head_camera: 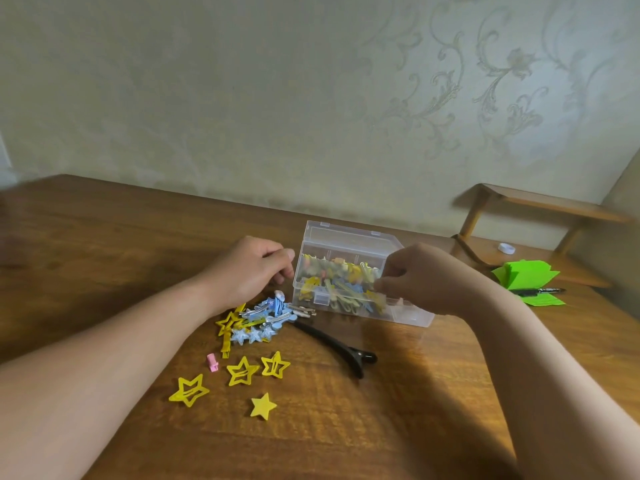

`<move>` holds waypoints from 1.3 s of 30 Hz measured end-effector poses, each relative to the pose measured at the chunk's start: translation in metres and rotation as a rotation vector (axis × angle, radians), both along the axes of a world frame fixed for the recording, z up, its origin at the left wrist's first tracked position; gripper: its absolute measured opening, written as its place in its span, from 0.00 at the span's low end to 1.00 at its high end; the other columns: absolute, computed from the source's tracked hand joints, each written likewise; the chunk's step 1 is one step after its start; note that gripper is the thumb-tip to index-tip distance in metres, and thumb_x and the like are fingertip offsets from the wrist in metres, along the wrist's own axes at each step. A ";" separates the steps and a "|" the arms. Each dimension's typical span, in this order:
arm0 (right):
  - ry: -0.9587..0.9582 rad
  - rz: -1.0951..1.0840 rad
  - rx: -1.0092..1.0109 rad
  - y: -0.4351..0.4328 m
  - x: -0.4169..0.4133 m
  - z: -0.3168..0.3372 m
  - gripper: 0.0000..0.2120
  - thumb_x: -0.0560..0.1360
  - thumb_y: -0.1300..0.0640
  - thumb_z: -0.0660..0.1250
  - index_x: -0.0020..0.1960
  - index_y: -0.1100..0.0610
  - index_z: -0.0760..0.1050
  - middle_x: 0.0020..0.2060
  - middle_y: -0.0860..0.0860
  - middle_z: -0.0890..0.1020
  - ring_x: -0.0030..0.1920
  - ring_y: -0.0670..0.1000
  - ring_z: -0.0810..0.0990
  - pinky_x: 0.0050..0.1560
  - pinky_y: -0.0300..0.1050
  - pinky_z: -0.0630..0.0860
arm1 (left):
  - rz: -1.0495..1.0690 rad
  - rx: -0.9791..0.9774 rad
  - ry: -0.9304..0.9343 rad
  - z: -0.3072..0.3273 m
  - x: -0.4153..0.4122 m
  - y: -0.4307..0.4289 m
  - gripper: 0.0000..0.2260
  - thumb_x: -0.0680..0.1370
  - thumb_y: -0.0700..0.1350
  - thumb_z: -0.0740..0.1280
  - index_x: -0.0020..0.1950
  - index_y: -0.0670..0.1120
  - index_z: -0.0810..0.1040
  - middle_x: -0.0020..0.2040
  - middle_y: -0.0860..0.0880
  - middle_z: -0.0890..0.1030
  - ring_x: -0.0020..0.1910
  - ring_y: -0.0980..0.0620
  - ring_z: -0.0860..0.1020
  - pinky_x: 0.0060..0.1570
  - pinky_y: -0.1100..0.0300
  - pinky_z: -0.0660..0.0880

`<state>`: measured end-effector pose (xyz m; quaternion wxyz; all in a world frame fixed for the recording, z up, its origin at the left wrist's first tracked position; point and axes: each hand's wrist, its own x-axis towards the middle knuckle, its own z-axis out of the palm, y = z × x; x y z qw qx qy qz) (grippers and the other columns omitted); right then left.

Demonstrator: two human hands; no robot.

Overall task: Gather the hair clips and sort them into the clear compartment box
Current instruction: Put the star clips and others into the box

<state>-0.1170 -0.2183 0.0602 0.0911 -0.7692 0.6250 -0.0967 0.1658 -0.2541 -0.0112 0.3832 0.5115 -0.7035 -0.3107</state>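
Clear compartment box point(349, 237), colourful hair clips point(341, 282) inside

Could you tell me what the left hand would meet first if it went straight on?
Most likely the left end wall of the clear compartment box: the curled fingers of the left hand point right at it, just short of it, though depth is hard to judge.

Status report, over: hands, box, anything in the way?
Left hand and right hand grip the clear box by its ends. Box holds many clips. Star clips and a long black clip lie loose in front. Nothing blocks the hands.
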 end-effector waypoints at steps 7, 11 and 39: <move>-0.053 -0.007 0.011 -0.001 0.001 -0.002 0.11 0.79 0.44 0.72 0.44 0.51 0.84 0.37 0.45 0.87 0.41 0.50 0.86 0.50 0.53 0.86 | 0.001 0.003 -0.018 -0.002 0.003 -0.001 0.18 0.86 0.54 0.64 0.42 0.51 0.87 0.40 0.51 0.86 0.44 0.52 0.82 0.48 0.52 0.77; -0.079 0.017 -0.119 0.004 0.012 0.004 0.08 0.80 0.46 0.71 0.44 0.47 0.83 0.38 0.43 0.86 0.41 0.48 0.85 0.46 0.51 0.85 | 0.017 -0.022 -0.024 -0.001 0.003 0.000 0.18 0.84 0.54 0.65 0.40 0.49 0.86 0.39 0.52 0.86 0.42 0.53 0.82 0.50 0.52 0.77; 0.058 0.520 0.088 0.049 0.094 -0.016 0.07 0.80 0.45 0.72 0.50 0.47 0.79 0.40 0.43 0.80 0.40 0.42 0.77 0.41 0.43 0.76 | 0.047 0.035 -0.043 0.003 -0.004 -0.003 0.17 0.86 0.52 0.65 0.41 0.49 0.86 0.40 0.49 0.86 0.38 0.55 0.79 0.45 0.56 0.74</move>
